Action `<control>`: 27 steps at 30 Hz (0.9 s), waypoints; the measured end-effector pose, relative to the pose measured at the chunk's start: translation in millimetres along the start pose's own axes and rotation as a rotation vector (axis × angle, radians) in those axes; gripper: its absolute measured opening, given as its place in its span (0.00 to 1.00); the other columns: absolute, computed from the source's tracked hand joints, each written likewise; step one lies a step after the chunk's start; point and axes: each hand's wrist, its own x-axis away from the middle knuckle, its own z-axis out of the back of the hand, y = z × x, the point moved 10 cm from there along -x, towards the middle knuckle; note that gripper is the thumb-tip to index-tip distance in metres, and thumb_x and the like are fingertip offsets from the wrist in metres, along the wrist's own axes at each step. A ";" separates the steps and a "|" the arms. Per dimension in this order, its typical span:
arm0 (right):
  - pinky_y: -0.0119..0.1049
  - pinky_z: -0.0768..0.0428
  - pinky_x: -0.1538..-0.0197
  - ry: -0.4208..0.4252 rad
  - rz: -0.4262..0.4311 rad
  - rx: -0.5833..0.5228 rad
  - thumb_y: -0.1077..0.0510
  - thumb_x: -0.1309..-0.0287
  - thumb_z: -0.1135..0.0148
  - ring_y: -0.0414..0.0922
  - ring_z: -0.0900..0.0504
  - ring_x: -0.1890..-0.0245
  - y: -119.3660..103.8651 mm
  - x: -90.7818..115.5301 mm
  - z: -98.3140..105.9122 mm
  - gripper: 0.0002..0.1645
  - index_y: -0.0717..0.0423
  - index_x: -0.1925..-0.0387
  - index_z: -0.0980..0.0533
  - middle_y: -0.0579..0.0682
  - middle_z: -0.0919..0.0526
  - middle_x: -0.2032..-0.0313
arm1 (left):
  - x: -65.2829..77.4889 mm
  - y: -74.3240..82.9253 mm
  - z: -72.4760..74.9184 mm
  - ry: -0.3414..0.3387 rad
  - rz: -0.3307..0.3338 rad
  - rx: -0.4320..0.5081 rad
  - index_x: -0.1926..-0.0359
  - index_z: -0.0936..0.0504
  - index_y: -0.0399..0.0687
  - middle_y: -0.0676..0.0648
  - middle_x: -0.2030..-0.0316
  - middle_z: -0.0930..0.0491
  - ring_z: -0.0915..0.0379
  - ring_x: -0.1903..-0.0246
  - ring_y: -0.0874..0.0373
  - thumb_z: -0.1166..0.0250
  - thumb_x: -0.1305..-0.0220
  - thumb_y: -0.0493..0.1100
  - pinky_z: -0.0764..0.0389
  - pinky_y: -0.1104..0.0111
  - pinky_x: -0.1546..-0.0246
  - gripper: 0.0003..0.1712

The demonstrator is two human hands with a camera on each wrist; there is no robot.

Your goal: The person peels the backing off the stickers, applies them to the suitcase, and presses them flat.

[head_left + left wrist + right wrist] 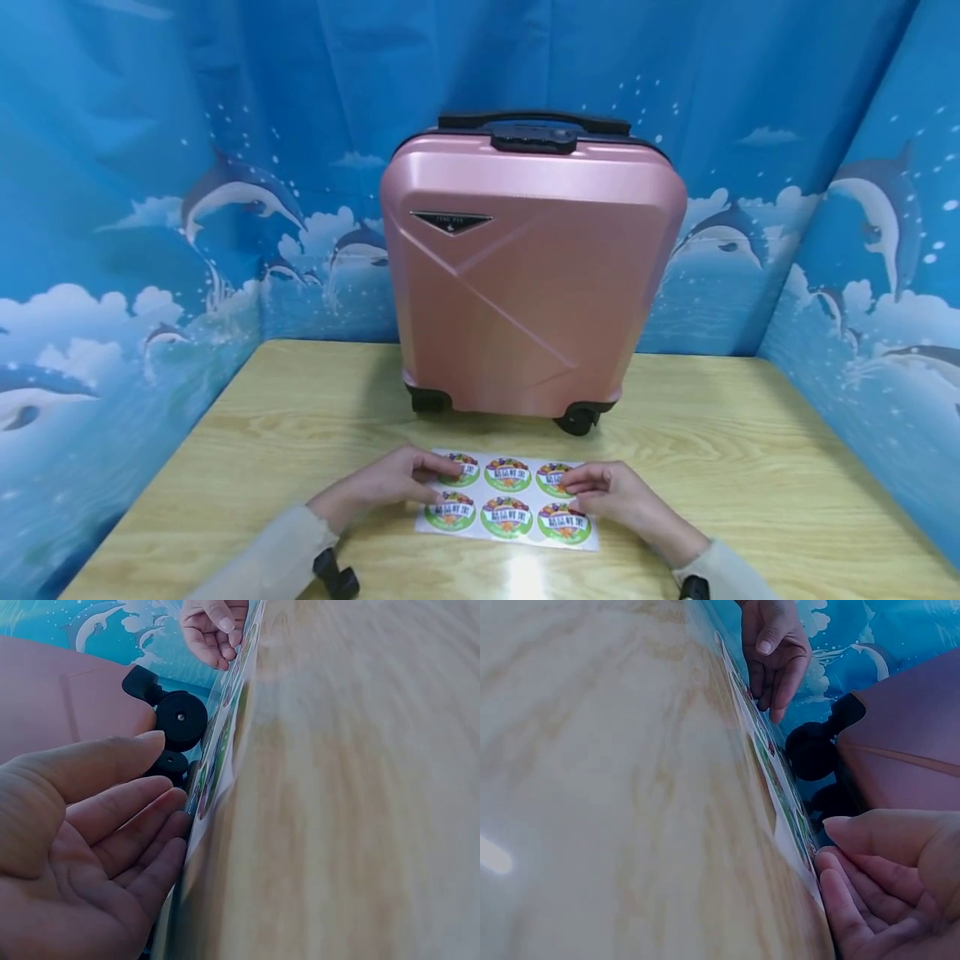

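A white sheet of round fruit stickers (507, 496) lies on the table in the head view, its several stickers set in two rows. My left hand (393, 483) rests at the sheet's left side, fingertips over the stickers there. In the left wrist view the thumb (112, 761) stands apart from the loosely extended fingers. At the opposite side, my right hand (622, 504) touches the sheet with its fingertips. The right wrist view shows relaxed fingers (855, 892) along the sheet's edge, with the thumb above them. The sheet looks slightly raised off the wood in both wrist views.
Behind the sheet a pink suitcase (525, 283) stands upright on the wooden table (750, 450), on black wheels (576, 419). Its black handle (532, 122) is on top. A blue curtain (322, 100) printed with dolphins hangs around the back and sides.
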 end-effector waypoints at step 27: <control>0.27 0.21 0.60 -0.048 0.107 0.102 0.65 0.48 0.35 0.43 0.19 0.63 -37.4 -9.8 -29.2 0.15 0.70 0.58 0.21 0.61 0.17 0.61 | -3.7 -3.0 34.5 0.146 -0.015 -0.007 0.41 0.27 0.37 0.38 0.43 0.27 0.34 0.41 0.42 0.34 0.46 0.35 0.37 0.48 0.39 0.29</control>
